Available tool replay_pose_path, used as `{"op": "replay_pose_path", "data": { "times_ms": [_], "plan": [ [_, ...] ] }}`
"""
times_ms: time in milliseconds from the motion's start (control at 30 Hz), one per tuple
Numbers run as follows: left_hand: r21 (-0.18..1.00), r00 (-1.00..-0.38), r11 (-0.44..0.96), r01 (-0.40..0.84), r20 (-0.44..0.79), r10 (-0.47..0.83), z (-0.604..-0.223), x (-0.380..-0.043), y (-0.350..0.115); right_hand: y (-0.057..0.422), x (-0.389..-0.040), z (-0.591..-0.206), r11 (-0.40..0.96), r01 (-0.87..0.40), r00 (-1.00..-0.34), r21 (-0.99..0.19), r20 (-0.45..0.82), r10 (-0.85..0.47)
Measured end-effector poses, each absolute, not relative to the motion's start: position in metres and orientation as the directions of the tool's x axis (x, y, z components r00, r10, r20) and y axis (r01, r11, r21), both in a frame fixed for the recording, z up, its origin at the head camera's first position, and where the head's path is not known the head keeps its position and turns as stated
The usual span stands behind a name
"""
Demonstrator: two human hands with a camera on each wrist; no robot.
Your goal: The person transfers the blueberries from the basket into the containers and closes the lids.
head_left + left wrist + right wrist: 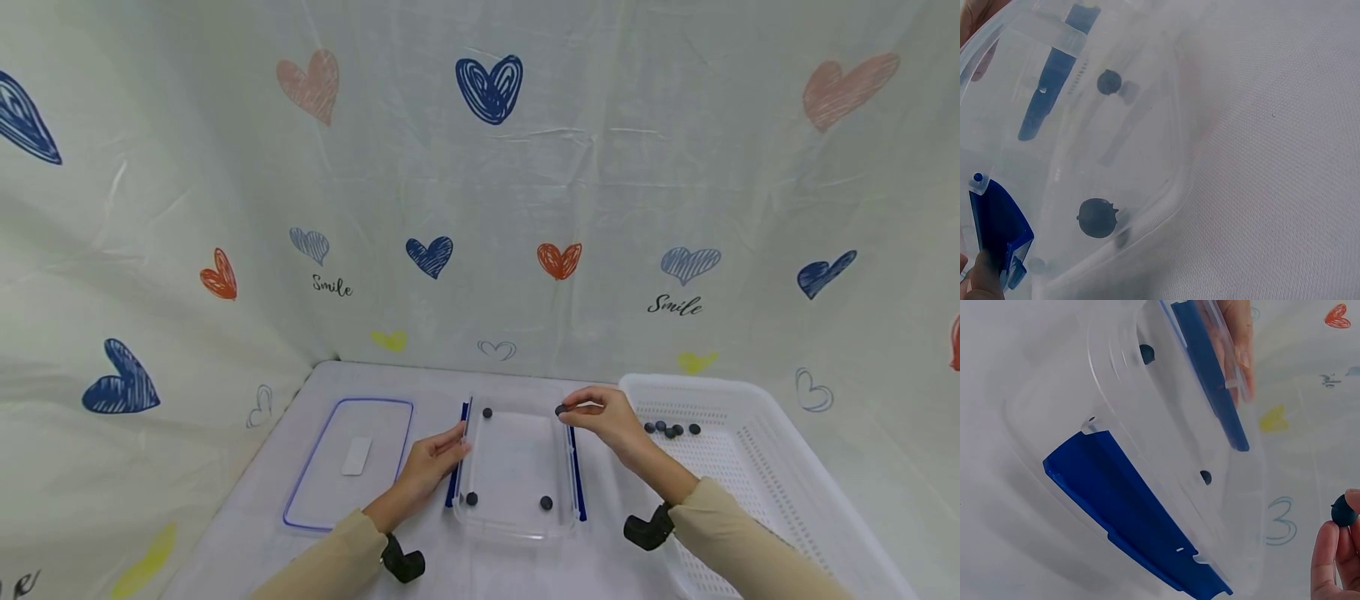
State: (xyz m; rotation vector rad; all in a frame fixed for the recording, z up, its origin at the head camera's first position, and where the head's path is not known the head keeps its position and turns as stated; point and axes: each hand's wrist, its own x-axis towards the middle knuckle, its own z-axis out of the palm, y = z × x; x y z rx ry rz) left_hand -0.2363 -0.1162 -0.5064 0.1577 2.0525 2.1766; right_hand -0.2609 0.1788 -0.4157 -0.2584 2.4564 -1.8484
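Note:
A clear plastic container (513, 458) with blue side latches, one a latch (1138, 512), stands uncovered on the white tabletop. My left hand (435, 462) grips its left side, with the thumb (985, 278) at the blue latch. Over the far right corner, my right hand (607, 417) pinches a blueberry (1342, 511) between thumb and fingertips. Inside lie three more: a blueberry (487, 412) at the far left, a blueberry (472, 498) at the near left and a blueberry (546, 502) at the near right.
On the left lies a clear lid (306, 527) with a blue edge and a white rectangle (357, 457) on it. A white perforated basket (697, 382) stands at the right, under my right forearm, with several blueberries (678, 430) in it. Behind hangs a heart-printed curtain (480, 183).

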Motion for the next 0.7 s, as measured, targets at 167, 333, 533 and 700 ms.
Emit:
{"op": "replay_pose_path", "data": {
  "times_ms": [167,333,533,700],
  "plan": [
    [0.998,-0.984,-0.054,-0.031,-0.021,0.175,-0.508,-0.237,-0.116,0.174,-0.261,-0.421,0.270,-0.091,-0.981,-0.958,0.040,-0.188],
    [0.998,-0.984,-0.062,-0.022,-0.011,0.176,-0.509,-0.237,-0.116,0.170,-0.260,-0.428,0.289,-0.097,-0.980,-0.952,0.041,-0.193],
    [0.999,-0.985,-0.047,-0.020,-0.012,0.171,-0.509,-0.237,-0.116,0.168,-0.259,-0.432,0.303,-0.118,-0.980,-0.946,0.060,-0.192],
    [0.998,-0.984,-0.052,-0.018,-0.009,0.179,-0.508,-0.236,-0.116,0.172,-0.260,-0.429,0.312,-0.111,-0.983,-0.944,0.057,-0.176]
  ]
}}
